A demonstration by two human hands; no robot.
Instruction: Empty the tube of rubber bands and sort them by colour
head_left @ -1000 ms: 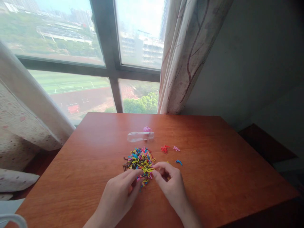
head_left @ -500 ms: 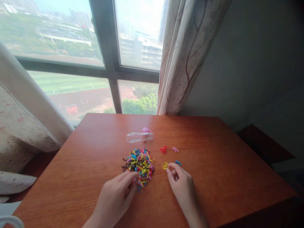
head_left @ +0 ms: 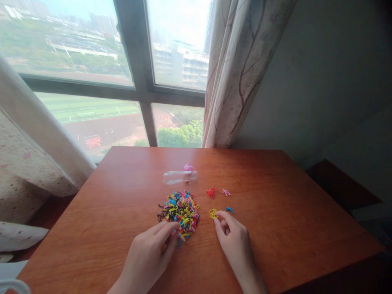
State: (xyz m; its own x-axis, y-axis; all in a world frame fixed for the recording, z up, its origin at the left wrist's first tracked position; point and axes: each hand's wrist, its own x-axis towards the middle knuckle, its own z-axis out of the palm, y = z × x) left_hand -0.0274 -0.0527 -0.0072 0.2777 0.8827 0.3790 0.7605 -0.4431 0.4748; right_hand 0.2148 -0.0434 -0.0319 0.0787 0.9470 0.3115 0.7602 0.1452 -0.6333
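A mixed pile of small coloured rubber bands (head_left: 180,210) lies on the wooden table. At its near left edge rests my left hand (head_left: 150,249), thumb and forefinger curled together; whatever is between the fingertips is hidden. My right hand (head_left: 234,234) is to the right of the pile, its thumb and forefinger pinched at a small group of yellow rubber bands (head_left: 212,213). Just beyond that hand lies a little group of blue rubber bands (head_left: 229,210). Farther back are a red bunch of rubber bands (head_left: 211,193) and some pink rubber bands (head_left: 226,192).
Behind the pile a clear plastic bottle-like container (head_left: 179,177) lies on its side, with a pink-purple object (head_left: 188,167) beside it. The table (head_left: 275,196) reaches the window and curtain (head_left: 232,81). A white curved object (head_left: 14,286) shows at lower left.
My right hand has shifted very slightly down and right at the yellow rubber bands, showing more of the blue ones. My left hand is almost still.
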